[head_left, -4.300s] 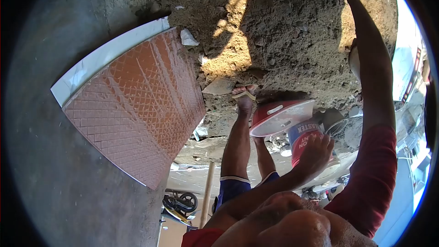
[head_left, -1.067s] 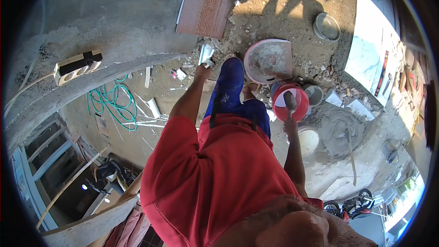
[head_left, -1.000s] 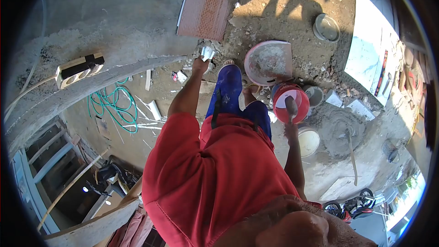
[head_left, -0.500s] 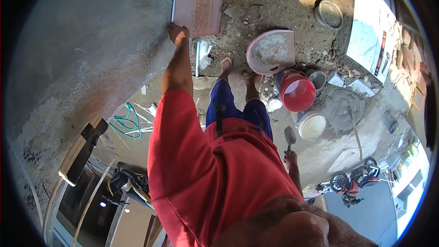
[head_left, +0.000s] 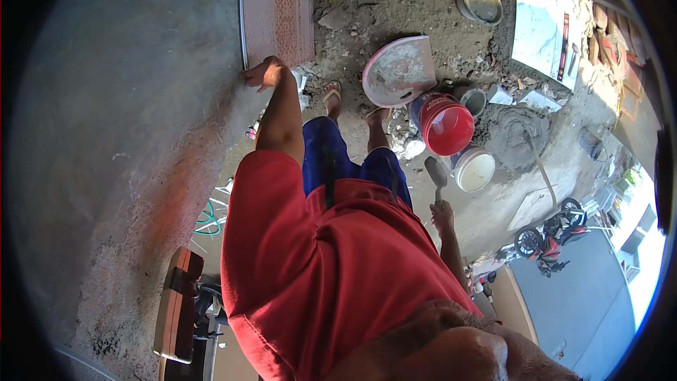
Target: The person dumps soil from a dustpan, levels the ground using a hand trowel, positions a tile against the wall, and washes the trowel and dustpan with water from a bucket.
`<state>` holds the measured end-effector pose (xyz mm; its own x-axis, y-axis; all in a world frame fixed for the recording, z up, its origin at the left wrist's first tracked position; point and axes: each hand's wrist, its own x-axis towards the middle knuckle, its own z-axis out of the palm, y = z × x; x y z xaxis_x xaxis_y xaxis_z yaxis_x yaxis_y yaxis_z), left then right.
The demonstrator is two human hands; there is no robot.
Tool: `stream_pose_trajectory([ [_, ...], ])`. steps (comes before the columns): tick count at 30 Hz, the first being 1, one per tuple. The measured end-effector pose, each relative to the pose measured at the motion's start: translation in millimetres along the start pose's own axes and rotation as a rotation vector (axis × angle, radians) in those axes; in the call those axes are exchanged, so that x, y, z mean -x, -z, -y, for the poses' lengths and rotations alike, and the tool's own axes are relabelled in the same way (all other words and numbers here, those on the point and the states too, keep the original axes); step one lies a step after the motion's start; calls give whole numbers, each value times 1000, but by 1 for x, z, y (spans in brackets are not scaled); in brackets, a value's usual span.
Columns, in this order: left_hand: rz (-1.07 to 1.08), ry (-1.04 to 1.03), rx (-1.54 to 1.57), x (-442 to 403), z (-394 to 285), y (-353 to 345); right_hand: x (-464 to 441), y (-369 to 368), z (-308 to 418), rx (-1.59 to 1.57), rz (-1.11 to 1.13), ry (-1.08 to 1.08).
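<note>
My left hand (head_left: 266,73) is at the lower left corner of a large reddish tile panel (head_left: 285,14), which stands against the grey wall. Its fingers look slightly apart, touching the panel's corner or the wall beside it. A trowel (head_left: 435,171) is in my right hand (head_left: 442,216), its blade pointing up and away from me. The blade hangs left of a pale bucket (head_left: 474,171) and just below a red bucket (head_left: 449,129), touching neither.
A pinkish-white basin-shaped piece (head_left: 400,72) lies beyond the red bucket. Wet mortar (head_left: 511,134) with a long-handled tool (head_left: 543,169) is at right. A round tub (head_left: 481,4) and white slabs (head_left: 541,28) lie farther off. A power strip (head_left: 178,305) is at lower left.
My left hand has left the white scraps on the ground and moved to the panel's corner. My right hand has drawn the trowel out of the red bucket. The view has shifted.
</note>
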<state>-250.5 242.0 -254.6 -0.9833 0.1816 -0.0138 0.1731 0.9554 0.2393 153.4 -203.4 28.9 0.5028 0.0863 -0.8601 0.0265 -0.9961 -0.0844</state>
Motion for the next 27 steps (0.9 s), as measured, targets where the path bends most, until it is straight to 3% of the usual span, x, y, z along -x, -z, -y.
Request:
stream_pose_trajectory([
  [3,15,149,119,-2,6,4,-1,-3,4,21,-23,0],
  [8,-146,-77,93,-11,31,-14,0,-5,9,33,-21,6],
  [12,-178,-99,134,-18,35,-7,-1,-7,14,41,-13,36],
  [14,76,48,173,-24,30,6,-2,-6,16,57,-3,50],
  [18,156,106,438,-13,21,29,-7,-8,26,80,27,56],
  [22,93,127,644,-9,32,21,-4,-7,34,111,-6,131],
  [25,81,46,633,-11,39,10,-9,-3,26,167,-21,172],
  [26,67,-80,449,-14,41,12,-10,-3,25,168,-22,172],
  [27,67,-78,446,-15,44,15,-10,-4,23,160,-21,162],
])
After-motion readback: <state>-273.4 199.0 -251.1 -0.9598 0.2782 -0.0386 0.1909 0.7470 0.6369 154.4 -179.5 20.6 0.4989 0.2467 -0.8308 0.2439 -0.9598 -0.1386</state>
